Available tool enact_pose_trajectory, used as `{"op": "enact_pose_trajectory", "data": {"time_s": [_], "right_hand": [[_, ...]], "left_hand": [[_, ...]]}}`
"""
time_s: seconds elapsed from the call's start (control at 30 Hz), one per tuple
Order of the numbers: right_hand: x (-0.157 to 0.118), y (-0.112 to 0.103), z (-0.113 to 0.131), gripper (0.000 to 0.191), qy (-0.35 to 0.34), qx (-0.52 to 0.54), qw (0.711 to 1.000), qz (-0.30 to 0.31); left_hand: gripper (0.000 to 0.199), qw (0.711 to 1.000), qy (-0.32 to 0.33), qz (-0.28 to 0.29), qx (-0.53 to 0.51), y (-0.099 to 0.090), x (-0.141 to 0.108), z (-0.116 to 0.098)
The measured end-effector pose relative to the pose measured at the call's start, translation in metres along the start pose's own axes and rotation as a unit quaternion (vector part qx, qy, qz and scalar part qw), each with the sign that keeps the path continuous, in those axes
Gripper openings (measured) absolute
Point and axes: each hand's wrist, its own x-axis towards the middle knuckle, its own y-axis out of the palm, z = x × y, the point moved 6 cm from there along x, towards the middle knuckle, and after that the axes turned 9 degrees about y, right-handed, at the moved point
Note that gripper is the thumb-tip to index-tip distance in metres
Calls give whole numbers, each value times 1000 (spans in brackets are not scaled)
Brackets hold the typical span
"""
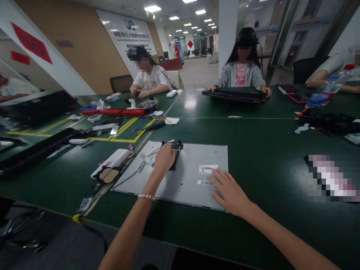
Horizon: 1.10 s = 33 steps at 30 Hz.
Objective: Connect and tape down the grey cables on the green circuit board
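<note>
A flat light-grey metal panel (191, 180), like the back of a display screen, lies on the green table in front of me. My left hand (164, 159) is closed on a black bracket (176, 150) near the panel's far left part; its fingertips are partly hidden. Thin grey cables (140, 168) with clear tape run from there across the panel to the left. My right hand (232, 193) rests on the panel's right part, fingers spread. Just beyond those fingers is a white label (208, 169), and a barcode strip (204, 182) sits below it.
Left of the panel lies a white-and-black device (112, 165). Farther left are long black frame pieces (36, 150) and a red strip (112, 111). Across the table a person holds a black panel (234, 95). A bottle (323, 92) and black cables (329, 120) lie right.
</note>
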Motion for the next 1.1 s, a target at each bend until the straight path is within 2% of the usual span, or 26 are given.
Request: {"op": "enact_pose_trajectory", "data": {"time_s": [0.13,0.27,0.4,0.53,0.67,0.77,0.83,0.9,1.0,1.1], "right_hand": [[0,0,0,56,1,-3,1000,-3],[0,-1,1,55,-1,-6,1000,-1],[0,-1,1,56,3,-1,1000,3],[-1,-3,2,56,5,-1,1000,0],[0,-3,4,55,-2,-4,1000,-5],[-1,-2,4,54,-7,-6,1000,-7],[-1,-2,4,54,-9,-7,1000,-10],[-2,-2,4,54,-9,-6,1000,-13],[-2,-1,3,54,-7,-5,1000,-13],[-2,-2,2,55,-6,-5,1000,-9]], "left_hand": [[45,998,31,60,7,8,33,19],[45,994,28,103,7,20,52,34],[46,993,20,115,1,28,58,41],[49,995,19,101,-10,22,61,51],[47,997,-14,75,-7,-3,48,83],[47,996,-68,65,10,-25,23,119],[44,993,-96,73,16,-33,5,139],[40,989,-115,95,8,-31,-11,152],[33,983,-124,129,-31,-20,-27,159],[20,984,-117,115,-69,-17,-28,160]]}}
